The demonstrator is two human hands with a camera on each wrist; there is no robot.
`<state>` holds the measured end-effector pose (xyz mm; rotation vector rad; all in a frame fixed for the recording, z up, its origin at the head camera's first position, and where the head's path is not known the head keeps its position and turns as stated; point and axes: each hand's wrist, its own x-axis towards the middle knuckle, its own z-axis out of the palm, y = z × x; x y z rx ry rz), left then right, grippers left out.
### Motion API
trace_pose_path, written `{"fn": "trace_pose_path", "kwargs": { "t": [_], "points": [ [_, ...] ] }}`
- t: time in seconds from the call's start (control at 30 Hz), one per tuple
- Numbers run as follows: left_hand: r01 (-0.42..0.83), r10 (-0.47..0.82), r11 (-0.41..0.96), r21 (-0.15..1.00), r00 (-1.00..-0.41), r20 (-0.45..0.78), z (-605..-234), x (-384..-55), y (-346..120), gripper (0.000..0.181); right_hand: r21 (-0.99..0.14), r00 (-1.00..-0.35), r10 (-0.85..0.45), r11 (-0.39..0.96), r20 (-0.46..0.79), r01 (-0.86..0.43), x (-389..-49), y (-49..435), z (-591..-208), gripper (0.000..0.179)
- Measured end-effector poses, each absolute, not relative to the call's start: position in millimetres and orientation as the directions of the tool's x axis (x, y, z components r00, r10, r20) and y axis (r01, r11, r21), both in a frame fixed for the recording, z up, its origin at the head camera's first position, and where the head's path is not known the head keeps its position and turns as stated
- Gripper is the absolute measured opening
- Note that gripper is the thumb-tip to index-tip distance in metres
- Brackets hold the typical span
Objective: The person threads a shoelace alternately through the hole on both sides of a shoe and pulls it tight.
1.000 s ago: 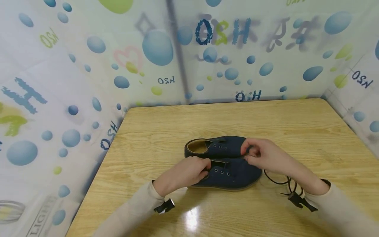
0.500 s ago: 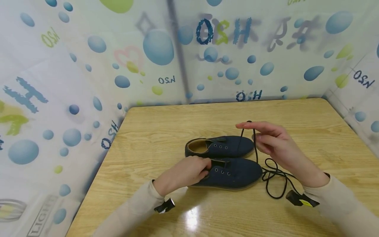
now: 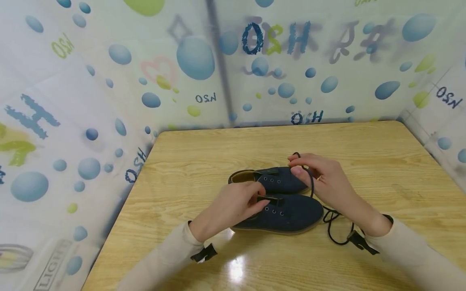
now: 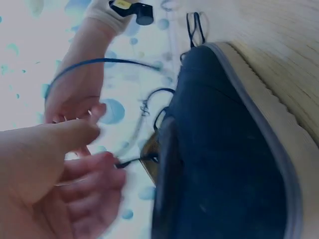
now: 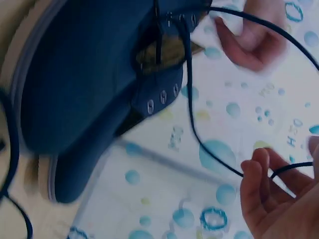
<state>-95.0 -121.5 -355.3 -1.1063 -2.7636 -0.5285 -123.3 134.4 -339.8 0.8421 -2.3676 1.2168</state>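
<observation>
Two dark blue canvas shoes lie side by side, toes to the right. My right hand [image 3: 324, 176] pinches a thin black shoelace [image 5: 191, 107] above the toes; the lace passes between its fingers [image 5: 259, 172]. My left hand [image 3: 236, 202] hovers over the opening of the near shoe [image 3: 300, 214], thumb and forefinger parted. A dark lace end shows close to its fingertips in the left wrist view, blurred, and no grip on it shows. The far shoe [image 3: 287, 180] is partly covered by both hands. Metal eyelets show on both shoes.
A loose loop of lace [image 3: 337, 243] lies on the wooden table [image 3: 196, 157] right of the near toe. Walls with a printed bubble pattern [image 3: 196, 58] stand behind and to the sides. Each wrist wears a small black camera.
My right hand rose from the toes drawing the lace up, then came slightly down and left with it. My left hand has parted its fingers from the near shoe's opening and lifted a little.
</observation>
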Motion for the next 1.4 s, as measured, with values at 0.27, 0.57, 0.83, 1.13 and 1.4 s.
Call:
{"fn": "trace_pose_path", "kwargs": {
  "t": [0.27, 0.57, 0.83, 1.13, 1.4],
  "points": [
    [0.617, 0.795, 0.412, 0.671, -0.603, 0.065, -350, -94, -91, 0.037, -0.541, -0.796, -0.377, 0.588, 0.474, -0.601, -115, 106, -348, 0.033],
    [0.622, 0.783, 0.461, 0.632, -0.620, 0.039, -349, -96, -99, 0.018, -0.500, -0.857, -0.329, 0.705, 0.397, -0.502, -118, 118, -345, 0.042],
    [0.555, 0.519, 0.774, 0.305, -0.832, 0.198, -338, -107, -120, 0.011, -0.548, -0.866, -0.295, 0.680, 0.404, -0.487, -120, 139, -341, 0.045],
    [0.575, 0.481, 0.718, 0.391, -0.817, 0.319, -337, -110, -119, 0.017, -0.477, -0.680, -0.678, 0.516, 0.280, -0.711, -119, 136, -354, 0.034],
    [0.632, 0.526, 0.651, 0.420, -0.775, 0.350, -340, -109, -108, 0.013, -0.552, -0.655, -0.669, 0.417, 0.351, -0.722, -120, 119, -376, 0.038]
  ]
}}
